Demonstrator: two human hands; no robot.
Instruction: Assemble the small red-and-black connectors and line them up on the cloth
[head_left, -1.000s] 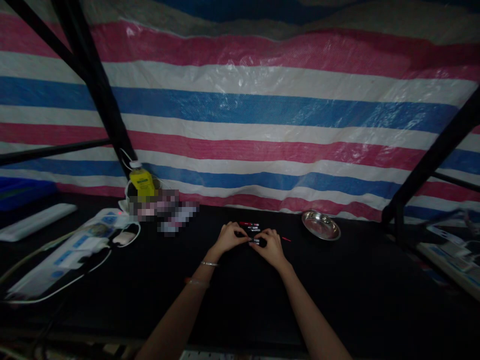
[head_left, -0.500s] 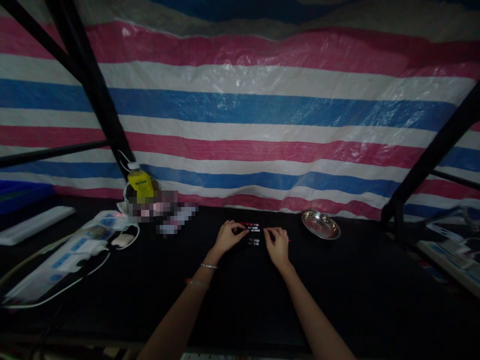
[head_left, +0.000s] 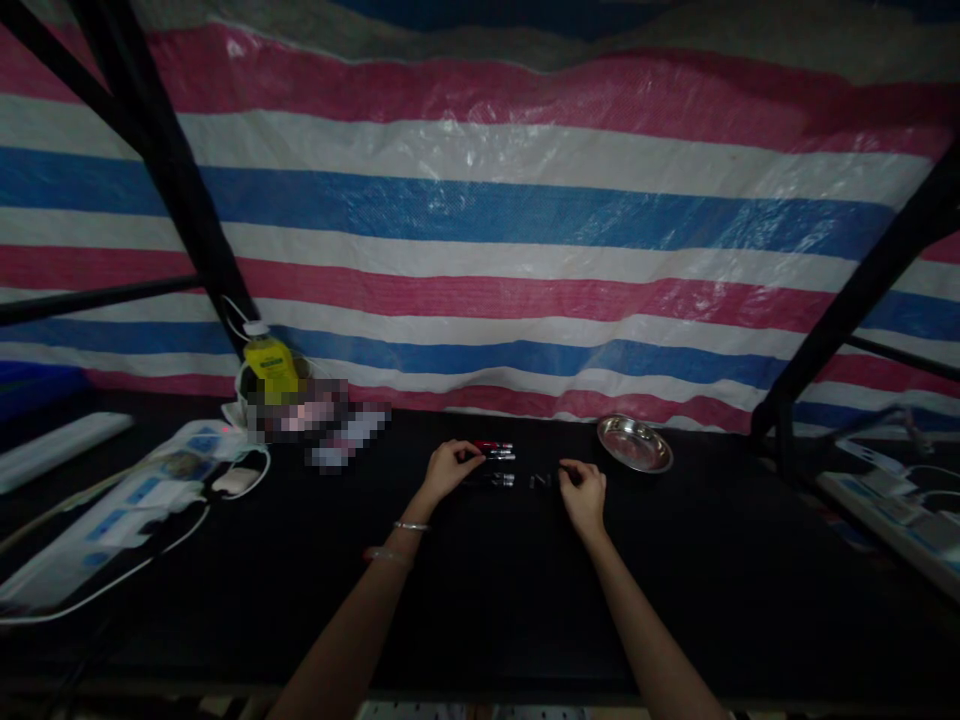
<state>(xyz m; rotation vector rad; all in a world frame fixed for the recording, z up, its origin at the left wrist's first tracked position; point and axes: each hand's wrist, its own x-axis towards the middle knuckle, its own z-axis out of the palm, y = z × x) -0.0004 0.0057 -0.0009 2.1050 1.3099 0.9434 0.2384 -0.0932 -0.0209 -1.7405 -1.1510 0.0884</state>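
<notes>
Black tabletop (head_left: 480, 600); we're sorting small pens (head_left: 495, 452); L hand (head_left: 448, 468) pinching one, R hand (head_left: 584, 492) pinching red-tipped piece; next probably needing careful alignment.

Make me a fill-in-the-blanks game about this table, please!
1. The shiny metal dish lies nearest the person's ____ hand.
2. The bottle by the black post has a ____ body.
3. Two bracelets are on the ____ wrist.
4. The tabletop is ____ in colour.

Missing words: right; yellow; left; black

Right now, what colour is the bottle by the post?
Yellow with a white cap, clearest in the head view.
</notes>
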